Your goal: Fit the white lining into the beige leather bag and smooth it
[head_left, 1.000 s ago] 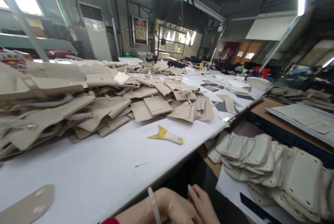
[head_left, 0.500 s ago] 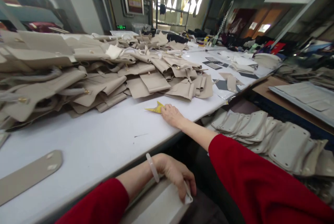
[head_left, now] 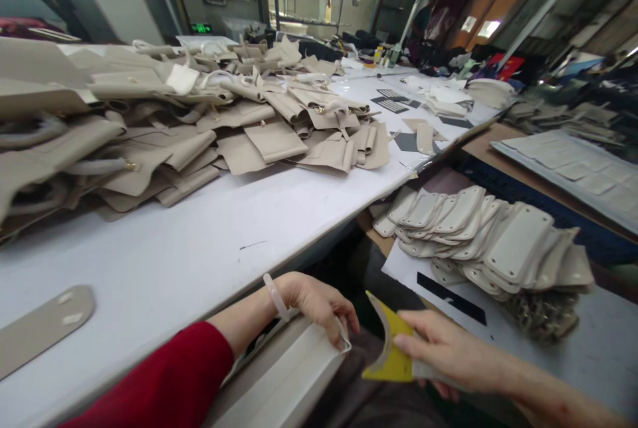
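Note:
My left hand (head_left: 319, 305) is closed on the upper corner of a pale grey leather panel (head_left: 284, 381) that lies across my lap below the table edge. A white bangle sits on that wrist. My right hand (head_left: 443, 355) grips a yellow scraper tool (head_left: 391, 351) with a curved blade, held just right of the panel's corner. A large heap of beige leather pieces (head_left: 174, 122) covers the back left of the white table (head_left: 199, 242).
A flat beige strip with two rivets (head_left: 40, 328) lies at the table's near left. A fanned stack of off-white rounded panels (head_left: 478, 235) sits on a lower bench to the right. Further pieces and dark mesh patches (head_left: 393, 106) lie down the table.
My right hand reached out to the yellow scraper on the table, picked it up and brought it back beside my left hand. The view has tipped downward.

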Action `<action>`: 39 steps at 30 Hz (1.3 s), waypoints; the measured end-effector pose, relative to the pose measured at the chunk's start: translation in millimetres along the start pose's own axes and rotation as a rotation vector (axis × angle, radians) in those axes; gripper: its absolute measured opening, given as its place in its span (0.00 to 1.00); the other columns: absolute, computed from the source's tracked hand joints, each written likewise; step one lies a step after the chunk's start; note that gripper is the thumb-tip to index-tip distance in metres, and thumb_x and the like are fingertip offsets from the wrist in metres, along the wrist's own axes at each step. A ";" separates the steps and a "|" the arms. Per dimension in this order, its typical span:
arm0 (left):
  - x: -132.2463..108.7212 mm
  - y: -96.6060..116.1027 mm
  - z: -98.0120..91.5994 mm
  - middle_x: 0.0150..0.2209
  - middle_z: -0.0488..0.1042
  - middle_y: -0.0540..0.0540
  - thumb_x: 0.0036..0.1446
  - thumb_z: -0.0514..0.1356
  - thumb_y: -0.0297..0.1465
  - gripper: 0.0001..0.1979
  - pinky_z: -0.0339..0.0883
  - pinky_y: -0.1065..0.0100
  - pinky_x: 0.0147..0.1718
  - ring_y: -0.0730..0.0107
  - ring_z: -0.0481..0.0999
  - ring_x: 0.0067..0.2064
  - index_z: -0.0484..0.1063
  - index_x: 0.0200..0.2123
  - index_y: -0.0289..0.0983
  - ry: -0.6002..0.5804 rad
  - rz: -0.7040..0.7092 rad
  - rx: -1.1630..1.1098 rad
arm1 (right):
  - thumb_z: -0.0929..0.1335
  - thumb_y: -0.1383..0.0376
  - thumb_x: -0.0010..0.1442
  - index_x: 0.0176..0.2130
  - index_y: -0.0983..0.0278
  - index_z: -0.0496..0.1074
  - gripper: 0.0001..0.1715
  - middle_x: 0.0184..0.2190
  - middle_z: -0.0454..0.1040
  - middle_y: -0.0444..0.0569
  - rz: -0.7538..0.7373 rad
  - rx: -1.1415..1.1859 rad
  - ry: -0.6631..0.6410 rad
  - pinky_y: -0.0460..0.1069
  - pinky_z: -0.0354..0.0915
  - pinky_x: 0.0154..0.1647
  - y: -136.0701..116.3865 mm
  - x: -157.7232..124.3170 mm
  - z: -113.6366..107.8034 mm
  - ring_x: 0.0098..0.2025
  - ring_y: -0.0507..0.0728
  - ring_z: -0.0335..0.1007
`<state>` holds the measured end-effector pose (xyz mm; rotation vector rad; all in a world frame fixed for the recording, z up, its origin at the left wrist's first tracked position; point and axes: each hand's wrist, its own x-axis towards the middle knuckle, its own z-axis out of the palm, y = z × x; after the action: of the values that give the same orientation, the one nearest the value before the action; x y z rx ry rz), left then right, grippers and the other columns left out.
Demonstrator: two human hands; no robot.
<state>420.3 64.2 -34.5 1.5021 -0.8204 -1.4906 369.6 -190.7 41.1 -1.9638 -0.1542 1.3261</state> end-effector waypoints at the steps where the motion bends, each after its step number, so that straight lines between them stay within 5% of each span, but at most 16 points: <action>1: -1.5 1.8 -0.1 0.42 0.78 0.44 0.40 0.71 0.41 0.36 0.71 0.59 0.48 0.53 0.77 0.47 0.70 0.52 0.33 -0.005 -0.002 0.000 | 0.60 0.54 0.67 0.43 0.65 0.65 0.17 0.23 0.70 0.41 0.023 0.029 -0.026 0.37 0.57 0.11 5.9 0.8 13.9 0.15 0.46 0.61; 7: -14.6 16.6 -1.3 0.56 0.72 0.34 0.42 0.69 0.46 0.50 0.67 0.56 0.55 0.46 0.72 0.56 0.60 0.64 0.27 0.040 -0.055 0.107 | 0.60 0.52 0.68 0.44 0.65 0.65 0.19 0.22 0.71 0.42 0.042 0.167 -0.059 0.38 0.57 0.09 14.3 26.7 58.1 0.13 0.46 0.61; 30: -17.5 13.3 -3.8 0.59 0.69 0.33 0.43 0.68 0.47 0.52 0.67 0.57 0.56 0.46 0.70 0.58 0.57 0.66 0.25 0.064 -0.026 0.087 | 0.60 0.50 0.66 0.43 0.66 0.67 0.22 0.21 0.69 0.43 0.074 0.177 0.000 0.38 0.57 0.13 -3.2 33.0 68.6 0.15 0.47 0.61; 39: -19.6 12.8 -4.3 0.58 0.70 0.31 0.42 0.68 0.47 0.54 0.67 0.54 0.54 0.44 0.72 0.56 0.55 0.67 0.25 0.067 -0.022 0.076 | 0.63 0.45 0.63 0.41 0.68 0.74 0.29 0.31 0.73 0.49 -0.087 0.207 0.076 0.42 0.59 0.27 -1.7 39.7 75.0 0.29 0.50 0.64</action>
<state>424.5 76.8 -14.7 1.6133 -0.8313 -1.4311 325.3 -132.1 -1.4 -1.8090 -0.0624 1.1619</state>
